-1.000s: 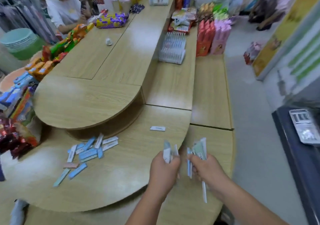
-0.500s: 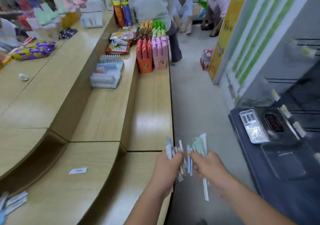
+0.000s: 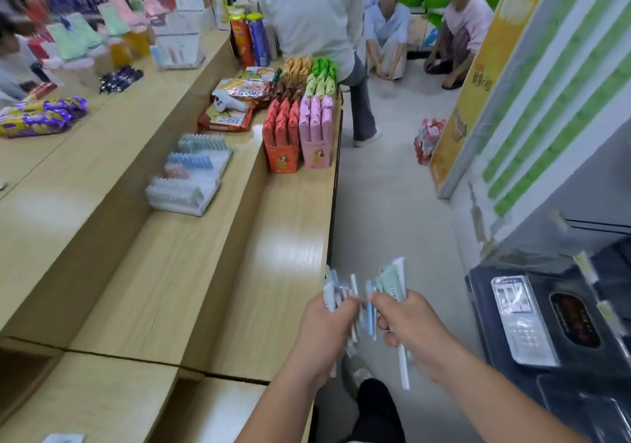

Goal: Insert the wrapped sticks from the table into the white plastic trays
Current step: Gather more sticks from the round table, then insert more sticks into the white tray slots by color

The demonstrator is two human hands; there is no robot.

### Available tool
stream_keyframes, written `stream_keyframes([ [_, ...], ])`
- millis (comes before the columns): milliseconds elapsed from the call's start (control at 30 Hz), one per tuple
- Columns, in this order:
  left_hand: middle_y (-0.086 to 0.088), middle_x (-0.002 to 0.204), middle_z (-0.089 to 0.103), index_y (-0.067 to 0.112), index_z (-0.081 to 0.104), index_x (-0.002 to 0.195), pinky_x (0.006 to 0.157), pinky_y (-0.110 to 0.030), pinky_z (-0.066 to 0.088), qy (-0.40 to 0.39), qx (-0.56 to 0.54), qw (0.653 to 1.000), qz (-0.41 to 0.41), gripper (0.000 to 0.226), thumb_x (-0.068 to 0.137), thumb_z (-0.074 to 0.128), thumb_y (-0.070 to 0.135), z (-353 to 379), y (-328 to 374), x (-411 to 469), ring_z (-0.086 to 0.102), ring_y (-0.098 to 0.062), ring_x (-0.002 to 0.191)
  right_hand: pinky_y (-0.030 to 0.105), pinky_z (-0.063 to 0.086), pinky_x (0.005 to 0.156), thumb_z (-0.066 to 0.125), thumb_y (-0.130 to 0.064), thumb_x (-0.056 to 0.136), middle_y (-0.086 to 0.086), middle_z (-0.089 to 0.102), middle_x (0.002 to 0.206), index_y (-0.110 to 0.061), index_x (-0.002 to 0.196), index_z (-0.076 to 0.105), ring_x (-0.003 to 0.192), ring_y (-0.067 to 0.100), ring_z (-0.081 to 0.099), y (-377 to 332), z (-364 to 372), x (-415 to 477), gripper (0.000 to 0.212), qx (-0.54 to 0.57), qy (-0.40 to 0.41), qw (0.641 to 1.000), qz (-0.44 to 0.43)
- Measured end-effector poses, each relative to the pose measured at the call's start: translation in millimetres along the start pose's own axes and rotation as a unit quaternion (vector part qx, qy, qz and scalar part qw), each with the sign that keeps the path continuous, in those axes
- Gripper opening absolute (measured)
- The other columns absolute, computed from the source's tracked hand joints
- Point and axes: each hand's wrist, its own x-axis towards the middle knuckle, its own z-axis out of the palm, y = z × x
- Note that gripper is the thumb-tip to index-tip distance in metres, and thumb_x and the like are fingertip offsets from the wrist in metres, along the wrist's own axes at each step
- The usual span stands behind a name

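Left hand [image 3: 327, 319] and right hand [image 3: 406, 319] each kept a closed grip on fanned sticks [image 3: 392, 278], out past the desk [image 3: 273, 272] edge. A loose one could've dropped short of the trays [image 3: 191, 183]!

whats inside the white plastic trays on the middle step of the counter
The white plastic trays hold upright rows of wrapped sticks, pale blue, pink and whitish. Their lower ends and the tray floors are covered; blur hides the count.

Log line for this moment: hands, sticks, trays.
left hand: grips wrapped sticks | right hand: grips wrapped sticks too | white plastic trays: on counter ahead, apart from hands | phase: sticks held, not at trays
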Motion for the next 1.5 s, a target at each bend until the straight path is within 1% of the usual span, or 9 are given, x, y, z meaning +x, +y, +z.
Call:
stream_keyframes([
  [200,0.008,0.060,0.048,0.020,0.053,0.074,0.051,-0.014,0.040,0.064,-0.012,0.998,-0.008,0.021,0.089,0.060,0.033,-25,44,105,0.044,-0.007,0.053,0.026,0.032,0.043,0.065,-0.033,0.079,-0.001,0.046,0.056,-0.011,0.079,0.063,0.055,0.016,0.040,-74,3,114,0.022,-0.045,-0.042,0.998,0.003],
  [500,0.002,0.071,0.056,0.014,0.060,0.084,0.064,-0.027,0.042,0.292,-0.108,0.944,-0.108,0.019,0.095,0.058,0.030,-122,48,149,0.051,-0.010,0.063,0.023,0.029,0.043,0.064,-0.023,0.091,-0.003,0.045,0.052,-0.006,0.085,0.064,0.049,0.014,0.038,-139,131,218,0.018,-0.165,-0.218,0.962,-0.003],
  [733,0.001,0.063,0.055,0.014,0.054,0.075,0.057,-0.027,0.040,0.505,-0.160,0.833,-0.163,0.022,0.093,0.061,0.025,-219,14,183,0.051,-0.013,0.054,0.021,0.037,0.042,0.066,-0.029,0.084,-0.007,0.053,0.052,-0.017,0.067,0.058,0.041,0.007,0.046,-159,292,275,0.023,-0.321,-0.365,0.870,-0.085],
  [867,0.003,0.065,0.063,0.020,0.055,0.077,0.048,-0.025,0.043,0.626,-0.115,0.729,-0.251,0.017,0.086,0.061,0.034,-279,-10,221,0.058,-0.011,0.053,0.030,0.044,0.059,0.061,-0.035,0.082,0.002,0.065,0.075,-0.015,0.081,0.060,0.072,0.022,0.062,-164,395,303,0.020,-0.456,-0.408,0.754,-0.238],
  [1000,0.009,0.084,0.059,0.028,0.052,0.084,0.055,-0.030,0.038,0.664,0.015,0.664,-0.344,0.018,0.079,0.060,0.043,-317,-41,244,0.060,-0.016,0.073,0.034,0.043,0.065,0.055,-0.042,0.081,0.003,0.063,0.095,-0.021,0.094,0.055,0.089,0.030,0.064,-140,471,320,0.025,-0.536,-0.416,0.608,-0.412],
  [1233,-0.003,0.090,0.064,0.018,0.062,0.093,0.072,-0.039,0.042,0.678,0.167,0.579,-0.420,0.035,0.070,0.078,0.038,-359,-80,257,0.062,-0.028,0.088,0.029,0.045,0.059,0.071,-0.044,0.075,0.001,0.059,0.097,-0.026,0.104,0.061,0.084,0.023,0.064,-99,520,338,0.036,-0.571,-0.354,0.481,-0.563],
  [1300,-0.003,0.093,0.064,0.019,0.062,0.096,0.075,-0.040,0.042,0.677,0.172,0.571,-0.431,0.037,0.068,0.078,0.039,-364,-83,261,0.060,-0.029,0.093,0.029,0.045,0.055,0.080,-0.041,0.064,0.005,0.059,0.090,-0.021,0.097,0.063,0.079,0.026,0.061,-95,525,337,0.042,-0.574,-0.332,0.465,-0.586],
  [1400,-0.007,0.107,0.062,0.016,0.063,0.111,0.083,-0.044,0.042,0.703,0.158,0.573,-0.391,0.050,0.066,0.079,0.033,-365,-88,269,0.055,-0.032,0.105,0.030,0.044,0.051,0.085,-0.039,0.052,0.007,0.058,0.087,-0.017,0.098,0.063,0.077,0.029,0.055,-88,526,341,0.056,-0.537,-0.316,0.486,-0.613],
  [1500,-0.008,0.125,0.056,0.015,0.057,0.129,0.094,-0.045,0.039,0.740,0.121,0.584,-0.311,0.067,0.068,0.079,0.032,-363,-91,276,0.048,-0.031,0.118,0.034,0.049,0.059,0.084,-0.046,0.054,0.007,0.060,0.103,-0.014,0.111,0.061,0.087,0.028,0.050,-79,521,350,0.069,-0.485,-0.316,0.509,-0.637],
])
